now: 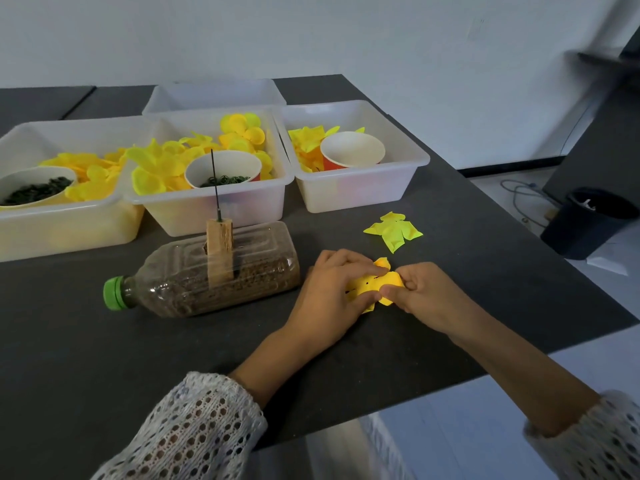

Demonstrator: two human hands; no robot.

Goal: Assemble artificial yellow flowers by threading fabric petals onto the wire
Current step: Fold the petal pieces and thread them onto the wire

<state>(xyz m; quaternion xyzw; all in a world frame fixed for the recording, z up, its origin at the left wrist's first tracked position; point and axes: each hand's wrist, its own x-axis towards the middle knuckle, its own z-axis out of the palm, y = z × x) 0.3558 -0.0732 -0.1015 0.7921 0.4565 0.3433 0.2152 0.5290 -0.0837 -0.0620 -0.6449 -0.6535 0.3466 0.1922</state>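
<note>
Both hands are down on the dark grey bench [104,358] working the same bit of fabric: the left hand [332,292] has its fingers curled over a crumpled yellow fabric petal piece [369,284], and the right hand [420,294] pinches the other side of it, so the petal sits squeezed between the two, right at bench level. Just behind them, lying flat and apart from the hands, is a second, lime-yellow fabric petal cutout [394,230]. To the left there's a clear plastic bottle with a green cap [207,275], lying on its side and partly filled with brown grainy stuff, with a small wooden block [219,252] stuck into it. A thin dark wire [214,183] stands upright out of the block's top, bare as far as I can see. Further back are three translucent white plastic tubs [363,192] side by side, all holding loose yellow petals [159,168], plus paper cups; the middle paper cup [223,169] has small dark green rings in it. Both sleeves are white open-knit.
</note>
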